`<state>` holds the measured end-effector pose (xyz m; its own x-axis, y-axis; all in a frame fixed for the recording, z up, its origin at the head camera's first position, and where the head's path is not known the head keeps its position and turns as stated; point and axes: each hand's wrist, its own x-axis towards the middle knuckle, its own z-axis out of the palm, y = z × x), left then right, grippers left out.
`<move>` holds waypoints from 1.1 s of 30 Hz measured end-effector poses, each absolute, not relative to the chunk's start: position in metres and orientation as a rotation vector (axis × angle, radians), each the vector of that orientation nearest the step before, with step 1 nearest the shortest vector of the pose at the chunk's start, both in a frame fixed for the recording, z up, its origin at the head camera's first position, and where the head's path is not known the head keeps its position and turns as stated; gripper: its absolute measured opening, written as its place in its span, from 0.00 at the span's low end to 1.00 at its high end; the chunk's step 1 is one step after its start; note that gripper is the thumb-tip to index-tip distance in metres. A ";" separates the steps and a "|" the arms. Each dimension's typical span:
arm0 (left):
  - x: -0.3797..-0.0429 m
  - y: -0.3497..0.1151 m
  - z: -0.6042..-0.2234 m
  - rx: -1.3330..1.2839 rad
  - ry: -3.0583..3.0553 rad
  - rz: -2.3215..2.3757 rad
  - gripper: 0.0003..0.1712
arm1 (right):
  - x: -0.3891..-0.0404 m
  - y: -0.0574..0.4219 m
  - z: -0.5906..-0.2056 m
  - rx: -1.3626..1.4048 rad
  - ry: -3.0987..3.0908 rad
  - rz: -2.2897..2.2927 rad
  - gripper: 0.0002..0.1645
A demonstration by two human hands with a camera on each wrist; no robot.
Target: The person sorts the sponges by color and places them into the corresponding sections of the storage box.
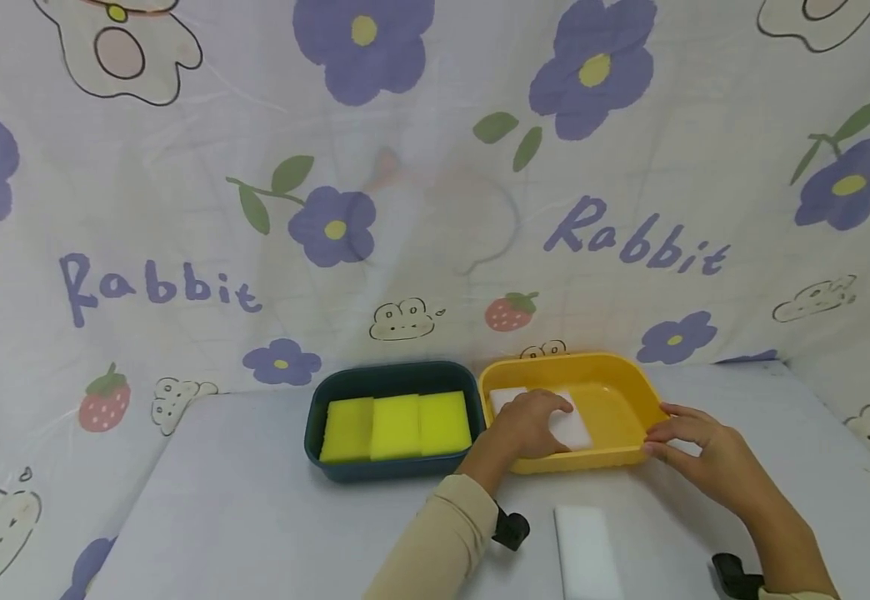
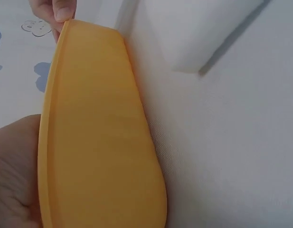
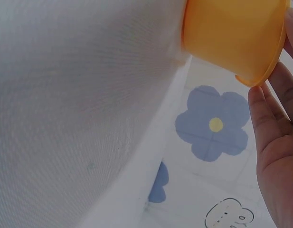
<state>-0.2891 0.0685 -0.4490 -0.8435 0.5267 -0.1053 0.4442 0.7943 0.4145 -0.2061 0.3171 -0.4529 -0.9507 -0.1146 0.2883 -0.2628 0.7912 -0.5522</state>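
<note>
In the head view my left hand (image 1: pixel 528 425) reaches into a yellow plastic tray (image 1: pixel 615 454). Its thumb and fingers hold a white sponge block (image 1: pixel 572 425) at both ends, down in the tray. Another white sponge (image 1: pixel 506 395) lies to its left, partly behind that hand. My right hand (image 1: pixel 712 454) pinches the tray's right rim between thumb and fingers. The right wrist view has the same hand (image 3: pixel 279 142) at the rim of the yellow tray (image 3: pixel 231 38). From the left wrist, the tray's outer wall (image 2: pixel 99 123) hides most of the left hand (image 2: pixel 15 175).
A dark green tray (image 1: pixel 390 471) stands against the yellow one's left side, with three yellow sponges (image 1: pixel 396 427) in a row. One more white block (image 1: pixel 587 554) lies on the white table in front. A printed cloth (image 1: pixel 435 250) hangs behind both trays.
</note>
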 end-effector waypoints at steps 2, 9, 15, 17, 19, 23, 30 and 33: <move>-0.288 0.069 -0.448 0.771 2.779 0.505 0.32 | -0.206 0.318 -0.453 0.290 -2.742 0.901 0.08; -0.283 0.067 -0.442 0.804 2.766 0.302 0.30 | -0.205 0.317 -0.456 0.272 -2.767 0.916 0.08; -0.283 0.061 -0.444 0.920 2.686 0.375 0.24 | -0.206 0.318 -0.456 0.290 -2.758 0.911 0.09; -0.284 0.059 -0.444 0.949 2.652 0.404 0.24 | -0.206 0.318 -0.455 0.286 -2.763 0.912 0.10; -0.284 0.058 -0.444 0.973 2.644 0.411 0.24 | -0.206 0.319 -0.455 0.281 -2.773 0.920 0.10; -0.285 0.059 -0.444 1.017 2.697 0.336 0.24 | -0.207 0.319 -0.455 0.280 -2.774 0.919 0.10; -0.284 0.064 -0.448 0.964 2.858 0.074 0.28 | -0.206 0.318 -0.454 0.286 -2.758 0.915 0.10; -0.282 0.066 -0.448 0.962 2.910 -0.035 0.27 | -0.206 0.318 -0.454 0.277 -2.765 0.916 0.10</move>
